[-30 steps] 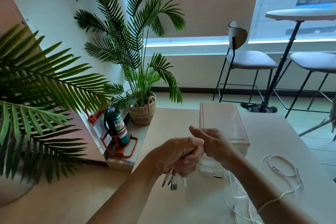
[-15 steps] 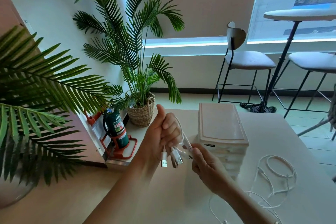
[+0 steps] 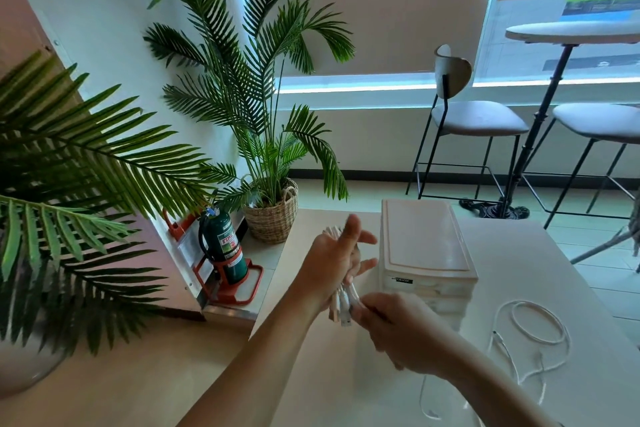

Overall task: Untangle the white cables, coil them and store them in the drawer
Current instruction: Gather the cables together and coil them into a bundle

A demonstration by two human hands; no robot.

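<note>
At nine o'clock of the view a big palm frond fills the left edge. Further in, a green fire extinguisher stands in a red bracket on the floor, and at its one o'clock a potted palm sits in a woven basket.

Your left hand is raised over the pale table, thumb pointing to twelve o'clock. The bundle of white cables lies across its palm, loops showing above the hand and plug ends hanging below it; the fingers are only loosely bent, two of them straight out toward three o'clock, so the hold is slack rather than a tight fist.

At five o'clock from it, your right hand pinches the lower plug ends of that bundle between thumb and fingertips.

Just beside both hands, at their two o'clock, a small white drawer unit stands on the table; you cannot tell from here whether a drawer is pulled out.

At four o'clock of the view another white cable lies loose in a rough loop on the table, apart from your hands.

At two o'clock, stools stand by a tall round table.
</note>
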